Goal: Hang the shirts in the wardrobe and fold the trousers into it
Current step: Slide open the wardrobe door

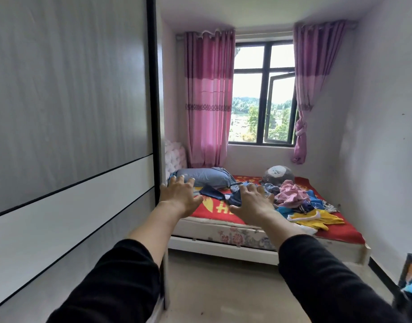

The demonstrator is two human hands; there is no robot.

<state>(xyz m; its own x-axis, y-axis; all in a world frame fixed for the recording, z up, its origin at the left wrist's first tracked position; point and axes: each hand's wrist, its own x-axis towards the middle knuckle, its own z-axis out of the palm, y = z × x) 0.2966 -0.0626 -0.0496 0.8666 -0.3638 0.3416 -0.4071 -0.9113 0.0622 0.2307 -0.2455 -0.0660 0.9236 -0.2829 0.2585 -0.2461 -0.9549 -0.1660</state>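
Note:
Both my arms reach forward in black sleeves. My left hand [178,197] and my right hand [255,201] are held out with fingers spread and hold nothing. Beyond them a bed with a red cover [335,231] carries a heap of clothes: a pink garment [291,194], blue pieces [315,202], a yellow and white garment [316,219] and a dark blue garment [213,193]. The wardrobe [67,136] fills the left side, its grey and white sliding door closed toward me. Its inside is hidden.
A blue pillow [202,177] and a grey plush toy [279,174] lie at the head of the bed. Pink curtains [208,101] frame a window with one pane swung open. Bare floor [223,287] lies between me and the bed. A dark piece of furniture [410,273] stands at the right edge.

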